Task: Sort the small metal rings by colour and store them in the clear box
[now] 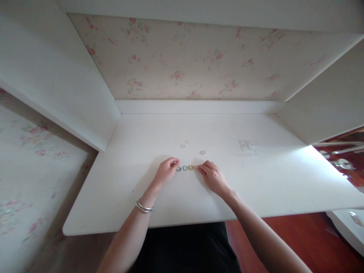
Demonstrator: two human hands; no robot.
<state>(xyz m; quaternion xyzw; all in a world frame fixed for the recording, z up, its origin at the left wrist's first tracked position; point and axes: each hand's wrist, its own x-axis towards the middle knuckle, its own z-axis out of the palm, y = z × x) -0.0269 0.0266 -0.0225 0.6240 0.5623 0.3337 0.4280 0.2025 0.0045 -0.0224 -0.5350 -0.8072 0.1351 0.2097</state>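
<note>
White and bare for the most part, the desk (136, 151) sat in an alcove backed by faded flowered wallpaper (182, 57), with red-brown floor (284, 227) showing past its right corner. Near the middle of the desk lay a short row of small rings (185, 168), greenish toward the left and yellowish toward the right; the row's long axis ran left to right, parallel to the desk's front edge, and the rings lay flat, touching or nearly so. The left hand (166, 171), a silver bangle (143, 207) on its wrist, rested at the row's left end with fingers curled and fingertips pinched close by the first ring; whether it gripped that ring could not be told. The right hand (212, 176) met the row's right end, fingers bent down onto the last ring, its hold likewise unclear. Beyond the row, three thin wire loops (202, 152) lay apart, and a small clear plastic bag (248, 147) sat well to the right.
</note>
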